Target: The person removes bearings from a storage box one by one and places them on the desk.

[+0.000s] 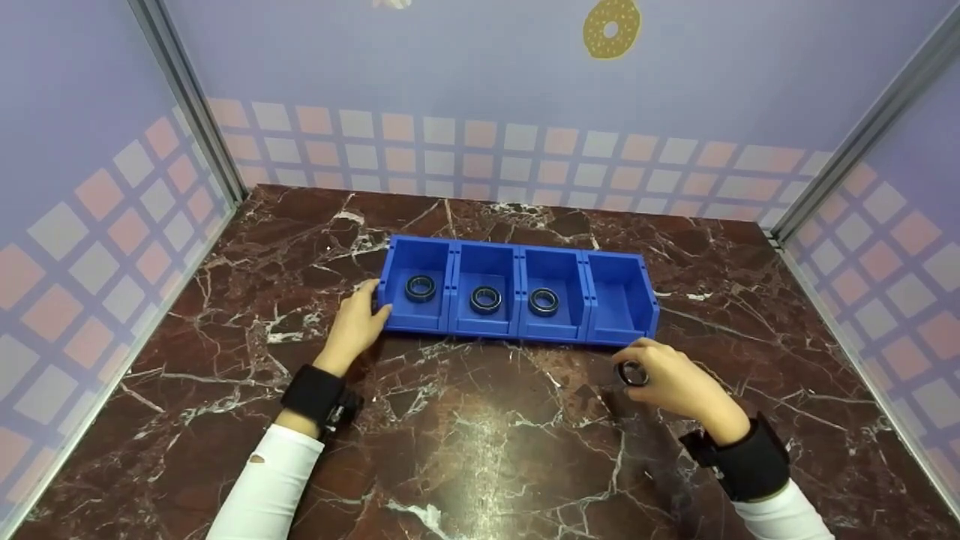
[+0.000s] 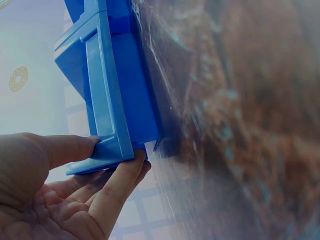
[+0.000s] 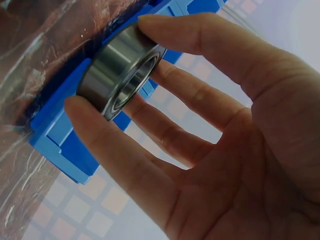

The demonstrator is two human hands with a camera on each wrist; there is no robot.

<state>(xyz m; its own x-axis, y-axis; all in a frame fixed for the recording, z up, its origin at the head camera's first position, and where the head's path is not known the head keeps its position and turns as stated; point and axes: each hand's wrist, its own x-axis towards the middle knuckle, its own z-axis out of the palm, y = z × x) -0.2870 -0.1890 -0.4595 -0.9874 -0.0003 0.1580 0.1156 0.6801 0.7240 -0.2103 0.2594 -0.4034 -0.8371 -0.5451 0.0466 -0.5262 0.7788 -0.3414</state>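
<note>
Basically, it comes down to bearing versus right-end compartment. Head-view clock: the bearing (image 3: 111,68) in the right hand (image 1: 673,379) has the right-end compartment (image 1: 619,304) at about 12 o'clock, near, just past the bin's near edge. From the right hand itself that compartment is at 11. The blue bin row (image 1: 519,289) runs long axis 9 to 3, 3 o'clock end dipping slightly toward the person. Bearing is a ring, no long axis to speak of; it's tilted, hole showing in the head view.

Right hand is nearer, obviously: pinching the bearing by its outer rim, thumb against fingertips, bearing at its 9 o'clock. Whether those fingers touch the bin, can't tell. Left hand (image 1: 352,324) is well apart from the bearing, which lies at its 3 o'clock, a touch low. It grips the bin row's 9 o'clock end, thumb on the rim, fingers against the outer side.

Others, 9 toward 3: first bearing (image 1: 421,298) in the left-end compartment, second bearing (image 1: 486,310) in the next, third bearing (image 1: 543,312) in the one after, toward its 9 o'clock side. Bin row sits on the table (image 1: 480,450), at the right hand's 10 o'clock.
</note>
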